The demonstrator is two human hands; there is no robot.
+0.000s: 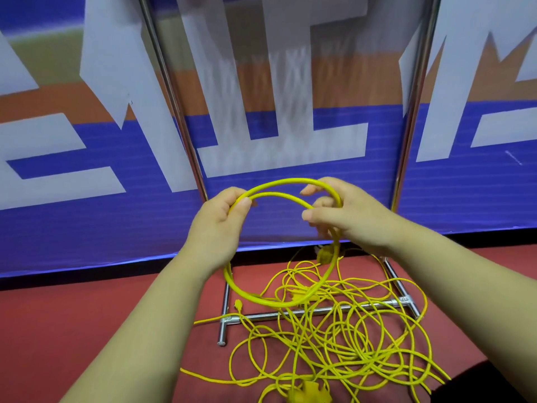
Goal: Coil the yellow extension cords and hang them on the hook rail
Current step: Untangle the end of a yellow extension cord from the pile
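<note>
The left hand [220, 218] grips the upper left of a small coil [274, 301] of yellow cord, with the fingers curled round the strands and the thumb pressed on top. The right hand [340, 216] curls round the upper right of the same coil, the thumb and fingers closed loosely enough that the cord can run between them. The coil hangs in the air between the two hands and shows about two turns at its top.

By my reading the task is at an early stage: only these few turns are made. Nearly all the cord lies below as a loose tangle [343, 338] on the red floor [87, 330], spread over the base bar of a chrome rack [290, 315]. Nothing has been hung.

The rack's uprights run out of the top edge, so no hook rail is in view. I cannot tell how many cords make up the tangle, nor which strand feeds the coil. A yellow plug [324, 254] hangs just under the right hand, and another [309, 391] is cut off at the bottom edge. The banner [87, 146] behind the rack is partly blurred.
</note>
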